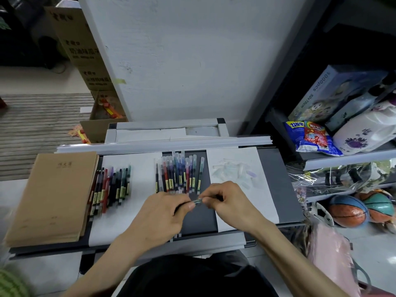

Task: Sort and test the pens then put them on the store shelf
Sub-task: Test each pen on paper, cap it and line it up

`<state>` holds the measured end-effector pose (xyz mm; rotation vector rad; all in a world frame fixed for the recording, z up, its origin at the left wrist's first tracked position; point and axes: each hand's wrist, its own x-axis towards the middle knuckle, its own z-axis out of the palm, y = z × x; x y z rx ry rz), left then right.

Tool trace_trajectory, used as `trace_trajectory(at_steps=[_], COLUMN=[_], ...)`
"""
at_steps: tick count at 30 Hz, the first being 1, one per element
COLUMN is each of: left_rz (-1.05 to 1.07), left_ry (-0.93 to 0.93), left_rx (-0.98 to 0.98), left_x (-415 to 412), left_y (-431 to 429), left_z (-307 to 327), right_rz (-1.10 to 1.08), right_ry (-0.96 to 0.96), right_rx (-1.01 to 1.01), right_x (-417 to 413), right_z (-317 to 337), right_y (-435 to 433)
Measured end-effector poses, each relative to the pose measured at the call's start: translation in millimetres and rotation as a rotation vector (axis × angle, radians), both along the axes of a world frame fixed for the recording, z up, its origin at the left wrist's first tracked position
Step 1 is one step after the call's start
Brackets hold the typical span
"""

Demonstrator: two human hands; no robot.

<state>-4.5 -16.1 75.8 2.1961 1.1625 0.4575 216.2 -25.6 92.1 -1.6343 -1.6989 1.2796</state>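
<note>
Pen (196, 201) pinched at both ends by left hand (162, 215) and right hand (230, 202), above dark tray (276, 179).

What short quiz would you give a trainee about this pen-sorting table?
1. True or false: the left hand and right hand hold the same pen.
2. What lies at the left end of the table? A) a laptop B) brown notebooks C) a plate
3. Fill in: the loose clear caps lie to the ___ of the pen row.
Key: 1 true; 2 B; 3 right.
</note>
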Motion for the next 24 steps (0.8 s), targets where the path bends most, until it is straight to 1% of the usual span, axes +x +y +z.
trace_trajectory(at_steps=[3, 4, 5, 7, 8, 10, 12, 13, 14, 15, 18, 20, 22, 24], left_rz=[-0.036, -0.049, -0.058, -0.061, -0.058, -0.029, 0.063, 0.133, 0.201, 0.248, 0.332, 0.372, 0.401, 0.405], left_ry=[0.116, 0.139, 0.155, 0.224, 0.273, 0.321, 0.282, 0.252, 0.242, 0.249, 0.287, 0.292, 0.308, 0.321], left_rx=[0.148, 0.173, 0.157, 0.055, 0.013, -0.065, -0.196, -0.279, -0.356, -0.407, -0.479, -0.474, -0.46, -0.451], left_x=[5, 7, 10, 14, 16, 23, 32, 35, 37, 38, 39, 40, 41, 43], left_y=[-6, -7, -8, -8, -6, -4, 0, 3, 7, 11, 19, 24, 28, 33], left_z=[-14, -18, -21, -23, -26, -35, -47, -54, -61, -68, -81, -86, -90, -93], right_rz=[-0.052, -0.06, -0.062, -0.072, -0.093, -0.169, -0.252, -0.288, -0.312, -0.319, -0.261, -0.229, -0.21, -0.202], right_ry=[-0.007, -0.04, -0.071, -0.078, -0.048, 0.082, 0.225, 0.237, 0.173, 0.058, -0.432, -0.682, -0.83, -0.893], right_rx=[-0.141, -0.186, -0.227, -0.288, -0.308, -0.317, -0.3, -0.286, -0.263, -0.227, -0.077, 0.01, 0.055, 0.056], right_x=[-2, -2, -2, -2, -1, 0, 1, 2, 6, 11, 33, 50, 63, 71], right_z=[-2, -4, -7, -18, -25, -36, -48, -55, -65, -75, -96, -104, -111, -118], right_y=[5, 7, 8, 9, 8, 6, 6, 8, 10, 12, 16, 17, 19, 21])
